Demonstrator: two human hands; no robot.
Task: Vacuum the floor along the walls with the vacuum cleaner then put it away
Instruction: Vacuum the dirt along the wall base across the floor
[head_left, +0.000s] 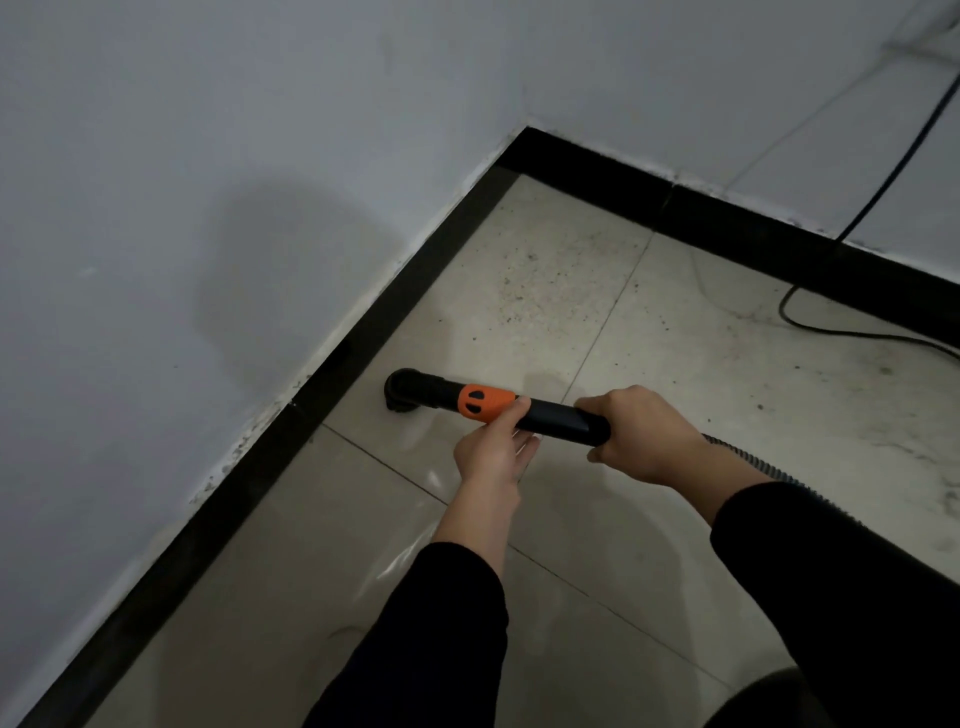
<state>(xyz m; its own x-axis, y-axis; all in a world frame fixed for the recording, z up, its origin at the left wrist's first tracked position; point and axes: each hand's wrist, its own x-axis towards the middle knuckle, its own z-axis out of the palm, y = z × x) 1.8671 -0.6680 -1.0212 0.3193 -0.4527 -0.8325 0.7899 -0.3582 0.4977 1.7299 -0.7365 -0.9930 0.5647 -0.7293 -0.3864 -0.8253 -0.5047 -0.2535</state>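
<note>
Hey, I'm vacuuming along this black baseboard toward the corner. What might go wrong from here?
1. The black cable loops across the tiles by the far wall; heading into the corner, the brush nozzle may snag it or suck it in.
2. The nozzle sits close to the baseboard and might scuff it.
3. The grit lies ahead, out from the wall; a pass that hugs the edge may skip it.

We are looking through one wide-angle camera worn on the head, facing forward and steeply down at the floor (597, 322) by a wall (208, 208) corner, with left hand (491, 449) and right hand (641, 436) on the vacuum wand (556, 418) sitting close beneath the lens.
</note>
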